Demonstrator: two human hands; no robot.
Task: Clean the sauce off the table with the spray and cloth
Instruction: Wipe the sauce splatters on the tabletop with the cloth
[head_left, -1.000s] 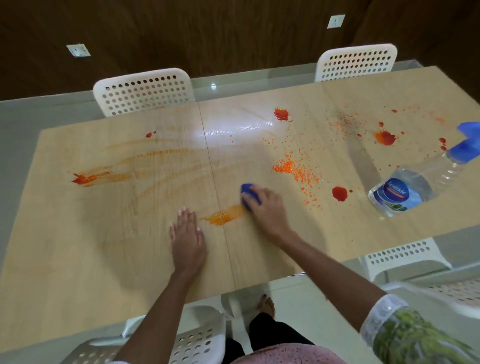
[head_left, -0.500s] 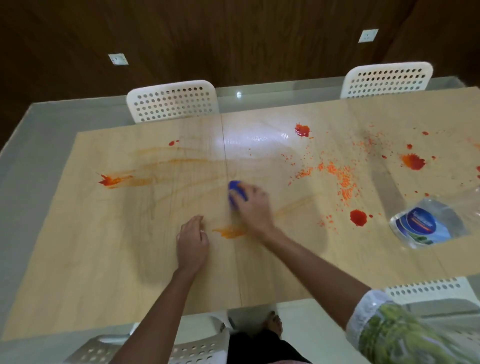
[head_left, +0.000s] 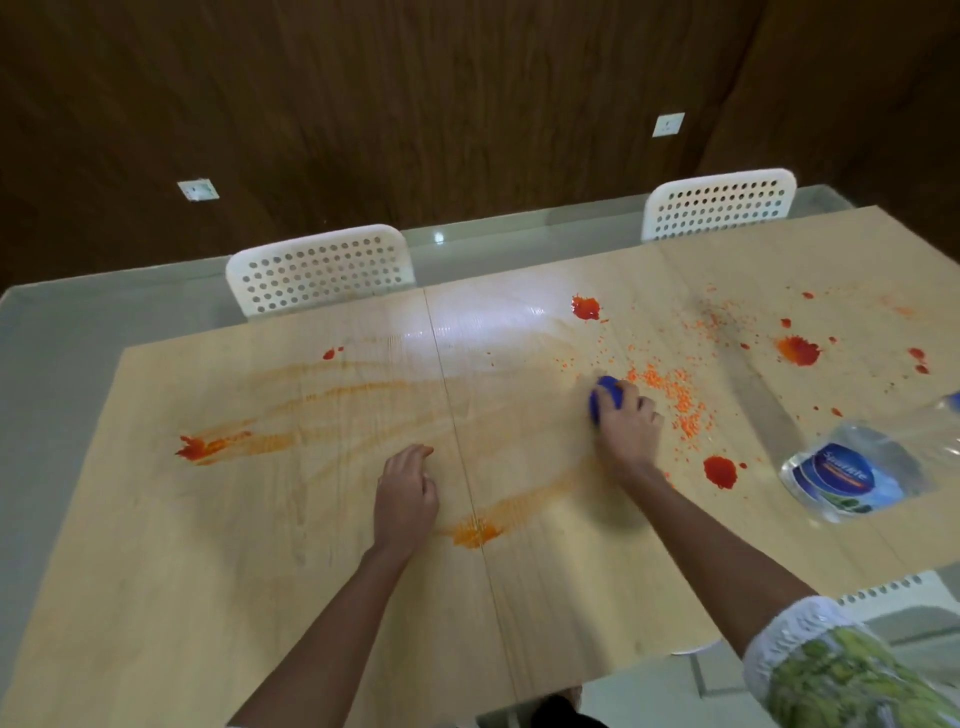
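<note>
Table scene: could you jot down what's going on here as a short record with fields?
Setting: wooden table with two white chairs behind it
Right hand: grips a blue cloth, pressed on the table beside orange crumbs
Left hand: fingers loosely curled, holding nothing, by an orange smear
Spray bottle: lying on its side at the right, untouched
Mess left: red sauce blobs, streaks at left
</note>
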